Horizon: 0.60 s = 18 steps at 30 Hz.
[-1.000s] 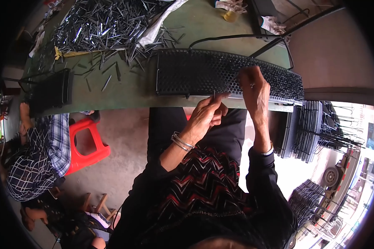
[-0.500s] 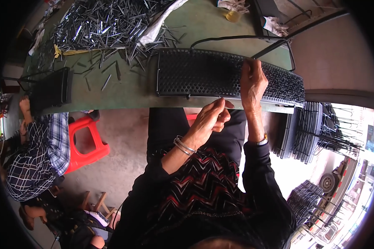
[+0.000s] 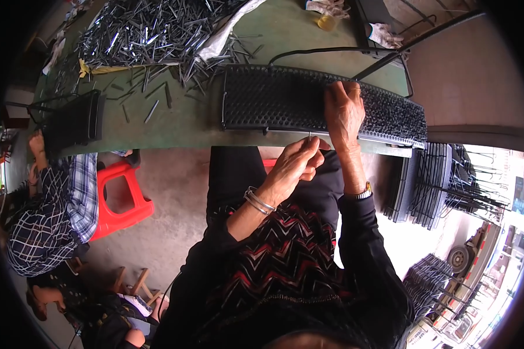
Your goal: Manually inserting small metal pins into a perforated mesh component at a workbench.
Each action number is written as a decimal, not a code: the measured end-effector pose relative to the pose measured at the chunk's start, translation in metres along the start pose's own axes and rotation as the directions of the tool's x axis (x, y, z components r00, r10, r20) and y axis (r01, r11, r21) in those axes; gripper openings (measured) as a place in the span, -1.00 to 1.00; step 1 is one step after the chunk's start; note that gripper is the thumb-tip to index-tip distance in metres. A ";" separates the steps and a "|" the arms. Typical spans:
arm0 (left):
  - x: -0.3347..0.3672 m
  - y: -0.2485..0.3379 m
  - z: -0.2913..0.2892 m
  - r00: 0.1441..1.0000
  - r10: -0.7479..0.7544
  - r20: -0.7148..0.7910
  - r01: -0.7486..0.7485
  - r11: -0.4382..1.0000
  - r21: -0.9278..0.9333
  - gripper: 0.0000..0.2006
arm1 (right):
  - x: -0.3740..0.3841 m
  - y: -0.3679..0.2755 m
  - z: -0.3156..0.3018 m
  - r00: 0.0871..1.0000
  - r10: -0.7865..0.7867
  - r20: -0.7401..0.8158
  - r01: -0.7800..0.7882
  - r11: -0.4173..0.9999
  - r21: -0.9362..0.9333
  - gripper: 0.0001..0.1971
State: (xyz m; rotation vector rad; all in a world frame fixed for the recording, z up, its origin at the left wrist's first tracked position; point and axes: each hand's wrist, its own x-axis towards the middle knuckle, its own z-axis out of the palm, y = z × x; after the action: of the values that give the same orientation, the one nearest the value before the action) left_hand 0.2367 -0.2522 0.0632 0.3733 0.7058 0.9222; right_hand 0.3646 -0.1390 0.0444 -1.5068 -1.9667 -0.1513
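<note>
A long black perforated metal panel lies along the near edge of the table. Its right part is packed with small dark pieces standing in the holes; the left part shows bare holes. My right hand rests over the panel where the filled part begins, fingers pinched together, their tips and anything in them hidden. Just below the panel's front edge, my left hand is closed in a pinch, with a thin metal pin poking up from the fingertips. A heap of thin dark metal strips covers the far left.
Loose strips lie scattered on the green table. A bent black rod runs behind the panel. White gloves lie far right. Stacked black racks stand at right. Another person works at left beside a red stool.
My right hand has shifted slightly left along the panel. The left hand stays near the front edge, with more of the pin showing above its fingertips.
</note>
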 end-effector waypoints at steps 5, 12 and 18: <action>-0.001 0.004 -0.005 1.000 -0.015 0.014 0.015 1.000 0.027 -0.72 | -0.002 -0.013 -0.041 0.921 0.094 0.379 -0.207 0.941 0.269 -0.87; 0.004 0.005 -0.010 0.998 -0.061 0.030 0.061 0.998 0.000 -0.81 | -0.009 -0.013 -0.072 0.730 -0.138 0.669 -0.394 0.715 0.577 -0.88; 0.001 0.004 -0.009 0.997 -0.061 -0.057 0.056 0.995 -0.085 -0.76 | 0.009 -0.018 -0.052 0.931 0.307 0.199 -0.365 0.818 0.444 -0.91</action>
State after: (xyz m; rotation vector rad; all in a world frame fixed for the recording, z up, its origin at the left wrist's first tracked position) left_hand 0.2279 -0.2487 0.0585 0.2515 0.7268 0.9073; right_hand 0.3692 -0.1617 0.0955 -1.5161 -1.6218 0.5517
